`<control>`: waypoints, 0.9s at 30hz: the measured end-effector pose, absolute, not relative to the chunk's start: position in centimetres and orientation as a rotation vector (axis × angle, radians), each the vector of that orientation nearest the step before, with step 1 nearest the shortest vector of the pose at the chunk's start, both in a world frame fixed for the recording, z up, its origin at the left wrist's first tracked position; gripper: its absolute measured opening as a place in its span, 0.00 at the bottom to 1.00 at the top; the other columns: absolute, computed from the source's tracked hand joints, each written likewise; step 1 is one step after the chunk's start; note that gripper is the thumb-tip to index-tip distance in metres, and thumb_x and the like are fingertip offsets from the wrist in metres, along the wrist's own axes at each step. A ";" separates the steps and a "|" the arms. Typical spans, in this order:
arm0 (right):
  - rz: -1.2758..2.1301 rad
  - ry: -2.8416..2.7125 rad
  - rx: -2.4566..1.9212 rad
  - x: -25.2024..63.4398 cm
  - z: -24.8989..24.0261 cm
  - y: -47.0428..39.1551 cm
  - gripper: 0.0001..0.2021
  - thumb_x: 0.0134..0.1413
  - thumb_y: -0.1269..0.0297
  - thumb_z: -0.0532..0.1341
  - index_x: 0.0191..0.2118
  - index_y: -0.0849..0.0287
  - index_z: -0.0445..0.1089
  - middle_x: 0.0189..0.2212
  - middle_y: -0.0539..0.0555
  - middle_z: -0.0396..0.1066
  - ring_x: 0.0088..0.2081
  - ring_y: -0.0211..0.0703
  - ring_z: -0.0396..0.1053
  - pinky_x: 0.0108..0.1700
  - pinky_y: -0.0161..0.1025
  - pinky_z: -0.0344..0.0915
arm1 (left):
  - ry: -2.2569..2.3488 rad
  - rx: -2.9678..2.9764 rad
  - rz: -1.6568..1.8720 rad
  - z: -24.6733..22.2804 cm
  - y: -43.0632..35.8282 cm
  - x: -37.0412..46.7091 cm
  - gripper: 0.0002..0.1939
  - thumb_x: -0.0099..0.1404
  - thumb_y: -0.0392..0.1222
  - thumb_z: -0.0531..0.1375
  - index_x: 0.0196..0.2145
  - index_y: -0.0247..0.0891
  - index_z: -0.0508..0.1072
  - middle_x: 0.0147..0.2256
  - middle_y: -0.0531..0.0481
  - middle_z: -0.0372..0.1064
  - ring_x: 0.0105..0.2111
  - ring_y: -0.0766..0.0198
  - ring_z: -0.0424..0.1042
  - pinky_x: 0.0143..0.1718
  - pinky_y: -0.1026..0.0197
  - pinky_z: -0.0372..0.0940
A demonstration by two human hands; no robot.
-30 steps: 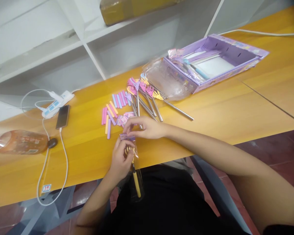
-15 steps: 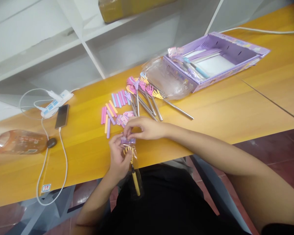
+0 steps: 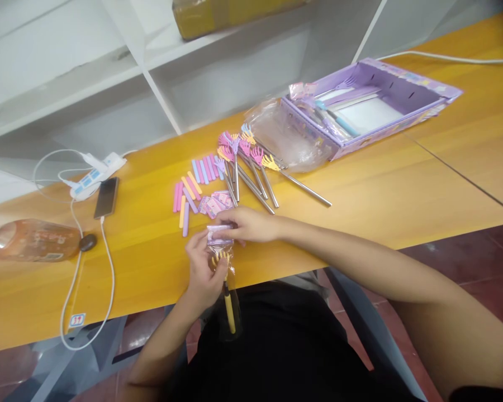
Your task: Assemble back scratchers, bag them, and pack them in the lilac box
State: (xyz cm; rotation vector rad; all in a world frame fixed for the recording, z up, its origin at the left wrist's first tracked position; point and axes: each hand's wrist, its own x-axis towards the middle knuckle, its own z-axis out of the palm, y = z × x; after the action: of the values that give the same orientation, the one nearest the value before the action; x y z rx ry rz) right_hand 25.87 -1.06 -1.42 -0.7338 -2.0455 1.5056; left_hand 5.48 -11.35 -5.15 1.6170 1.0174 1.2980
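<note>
At the table's front edge my left hand (image 3: 203,272) pinches a clear bag around a yellow hand-shaped back scratcher (image 3: 229,312), its handle hanging down over my lap. My right hand (image 3: 251,224) has its fingers on the purple printed card (image 3: 219,235) at the bag's top. Just beyond lie small pink printed cards (image 3: 214,204). Pink, blue, orange and purple tubes (image 3: 185,219) are laid out behind and to the left. Several scratchers with metal rods (image 3: 304,188) and coloured claw heads (image 3: 270,163) lie farther back.
A purple box (image 3: 347,148) holding wrapped items stands at the back right, with clear plastic bags (image 3: 293,148) beside it. On the left are a phone (image 3: 106,197), a power strip (image 3: 98,177), white cables (image 3: 114,279) and an orange bottle (image 3: 36,240). Shelves rise behind the table.
My right hand has shifted slightly down and right, its fingers now flatter over the card. More of the purple card and the pink cards shows. My left hand keeps its grip.
</note>
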 end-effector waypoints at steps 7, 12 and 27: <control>1.361 -2.203 -0.637 26.1 -0.8 -1.1 0.17 0.73 0.51 0.64 0.35 0.57 0.67 0.30 0.47 0.66 0.33 0.39 0.62 0.37 0.37 0.56 | 1.104 1.397 1.354 -3.4 -11.5 5.6 0.24 0.79 0.47 0.65 0.63 0.47 0.57 0.41 0.51 0.81 0.40 0.60 0.84 0.44 0.57 0.77; 1.439 -2.252 -0.467 25.9 -0.5 -1.6 0.11 0.74 0.58 0.62 0.38 0.57 0.66 0.32 0.47 0.65 0.33 0.39 0.62 0.37 0.36 0.57 | 1.212 1.298 1.332 -2.2 -11.5 5.7 0.20 0.79 0.52 0.65 0.59 0.44 0.63 0.34 0.54 0.80 0.31 0.63 0.81 0.33 0.64 0.73; 1.714 -2.174 -0.573 27.2 -1.8 0.1 0.06 0.71 0.62 0.63 0.44 0.59 0.70 0.33 0.48 0.72 0.27 0.36 0.69 0.28 0.33 0.68 | 1.063 1.382 1.023 -3.8 -11.7 5.5 0.29 0.64 0.27 0.61 0.53 0.48 0.52 0.45 0.52 0.77 0.36 0.65 0.78 0.37 0.62 0.71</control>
State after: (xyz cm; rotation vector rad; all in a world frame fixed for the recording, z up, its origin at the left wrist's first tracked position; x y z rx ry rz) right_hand 27.20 0.14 -1.83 -0.5734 -2.1740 1.7137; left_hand 5.50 -11.71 -3.76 1.3819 1.0627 1.0230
